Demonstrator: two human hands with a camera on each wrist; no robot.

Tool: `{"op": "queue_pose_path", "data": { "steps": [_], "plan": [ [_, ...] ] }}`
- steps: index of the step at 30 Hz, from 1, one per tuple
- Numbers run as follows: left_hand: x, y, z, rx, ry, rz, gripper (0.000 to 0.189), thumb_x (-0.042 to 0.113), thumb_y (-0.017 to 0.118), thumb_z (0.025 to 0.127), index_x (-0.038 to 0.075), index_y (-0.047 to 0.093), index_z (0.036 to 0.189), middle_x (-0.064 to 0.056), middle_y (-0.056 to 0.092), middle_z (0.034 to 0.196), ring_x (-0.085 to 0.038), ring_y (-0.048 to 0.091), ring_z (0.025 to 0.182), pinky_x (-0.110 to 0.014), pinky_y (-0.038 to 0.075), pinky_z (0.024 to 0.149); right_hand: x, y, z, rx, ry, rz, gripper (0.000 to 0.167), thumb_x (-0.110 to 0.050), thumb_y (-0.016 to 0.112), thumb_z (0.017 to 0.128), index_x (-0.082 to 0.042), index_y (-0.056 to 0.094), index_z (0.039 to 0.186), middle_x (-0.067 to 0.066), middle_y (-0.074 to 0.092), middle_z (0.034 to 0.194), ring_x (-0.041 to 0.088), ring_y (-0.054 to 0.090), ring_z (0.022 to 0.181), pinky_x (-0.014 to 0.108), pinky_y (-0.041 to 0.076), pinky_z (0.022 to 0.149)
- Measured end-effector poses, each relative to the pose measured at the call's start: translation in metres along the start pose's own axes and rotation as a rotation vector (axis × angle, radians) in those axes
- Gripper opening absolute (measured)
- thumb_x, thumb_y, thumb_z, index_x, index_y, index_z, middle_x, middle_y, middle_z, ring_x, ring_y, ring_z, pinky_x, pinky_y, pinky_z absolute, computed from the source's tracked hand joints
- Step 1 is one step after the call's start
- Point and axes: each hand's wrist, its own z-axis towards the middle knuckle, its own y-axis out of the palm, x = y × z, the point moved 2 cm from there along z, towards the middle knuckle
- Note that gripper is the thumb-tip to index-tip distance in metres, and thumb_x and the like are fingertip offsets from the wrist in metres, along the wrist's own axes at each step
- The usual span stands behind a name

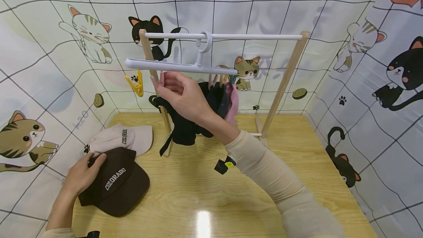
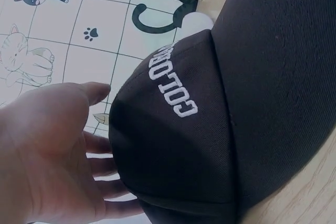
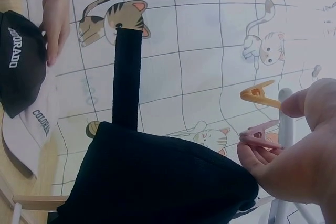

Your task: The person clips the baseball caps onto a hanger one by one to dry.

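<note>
My right hand (image 1: 185, 94) is raised under the white hanger (image 1: 165, 65), thumb and fingertips pinching a pink clothespin (image 3: 260, 136) near the hanger's left end. A yellow clothespin (image 1: 135, 83) hangs to the left of it. Below the hand hangs a black cloth item (image 1: 183, 129) with a long strap, its top partly hidden by the hand. More clothespins (image 1: 223, 80) hold dark and pink cloth (image 1: 232, 100) toward the hanger's right end. At the lower left, my left hand (image 1: 80, 175) touches the crown of a dark brown cap (image 1: 127, 186), fingers fairly straight behind it.
A pale pink cap (image 1: 140, 139) lies behind the brown one. The hanger hooks over the white rod (image 1: 257, 37) of a rack with wooden posts (image 1: 285, 80). Beneath is a wooden tabletop (image 1: 185, 194), with a cat-patterned sheet (image 1: 211, 10) around it.
</note>
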Motion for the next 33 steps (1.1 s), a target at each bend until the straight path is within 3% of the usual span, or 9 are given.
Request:
{"op": "queue_pose_path", "data": {
  "steps": [7,11,14,18,21,25,33],
  "plan": [
    [-0.006,-0.004,-0.001,0.038,-0.049,0.040,0.083,0.055,0.034,0.119,-0.017,0.051,0.155,-0.055,0.045,0.154,-0.080,0.048,0.135,-0.080,0.048,0.104,0.001,-0.002,0.000,0.042,0.010,-0.028,0.041,-0.025,0.074,0.109,-0.003,0.070,0.144,0.013,0.080,0.134,0.018,0.079,0.119,0.028,0.063,0.105],
    [-0.004,-0.005,-0.002,0.037,-0.117,-0.013,0.081,0.057,0.041,0.117,-0.015,0.059,0.150,-0.052,0.050,0.154,-0.075,0.054,0.133,-0.073,0.053,0.102,0.001,-0.003,0.000,0.075,0.019,-0.045,0.040,-0.028,0.077,0.107,-0.004,0.073,0.138,0.012,0.082,0.128,0.016,0.080,0.113,0.027,0.064,0.101],
    [-0.001,-0.005,-0.004,0.008,-0.141,-0.105,0.081,0.060,0.047,0.115,-0.012,0.061,0.151,-0.050,0.049,0.158,-0.068,0.057,0.134,-0.063,0.056,0.100,0.001,-0.003,0.000,0.096,0.009,-0.065,0.038,-0.030,0.079,0.106,-0.003,0.076,0.133,0.011,0.083,0.123,0.015,0.080,0.110,0.027,0.065,0.098],
    [0.004,-0.005,-0.004,-0.036,-0.098,-0.211,0.074,0.056,0.057,0.115,-0.010,0.068,0.146,-0.044,0.057,0.154,-0.046,0.065,0.127,-0.033,0.056,0.088,-0.002,-0.003,0.002,0.124,-0.006,-0.084,0.037,-0.033,0.081,0.104,-0.004,0.079,0.126,0.009,0.084,0.113,0.012,0.080,0.102,0.026,0.065,0.093],
    [0.009,-0.003,-0.001,-0.053,-0.043,-0.230,0.066,0.051,0.064,0.114,-0.008,0.073,0.140,-0.037,0.066,0.146,-0.024,0.065,0.117,-0.020,0.049,0.081,-0.005,-0.002,0.004,0.131,-0.010,-0.070,0.033,-0.033,0.082,0.103,-0.004,0.080,0.118,0.008,0.084,0.101,0.014,0.081,0.093,0.027,0.065,0.089],
    [0.021,-0.001,0.001,-0.099,0.025,-0.229,0.060,0.048,0.065,0.115,-0.006,0.077,0.137,-0.029,0.071,0.143,-0.008,0.061,0.110,-0.020,0.050,0.083,-0.009,0.001,0.007,0.129,-0.019,-0.030,0.028,-0.031,0.084,0.103,-0.003,0.079,0.108,0.007,0.083,0.088,0.022,0.081,0.085,0.029,0.066,0.084],
    [0.039,0.005,0.001,-0.122,0.080,-0.268,0.051,0.044,0.067,0.114,-0.004,0.081,0.127,-0.009,0.079,0.122,-0.003,0.064,0.094,-0.025,0.054,0.079,-0.016,0.009,0.013,0.168,-0.012,-0.023,0.031,-0.031,0.083,0.104,0.000,0.081,0.103,0.008,0.083,0.086,0.028,0.082,0.077,0.027,0.060,0.065]
  ]
}}
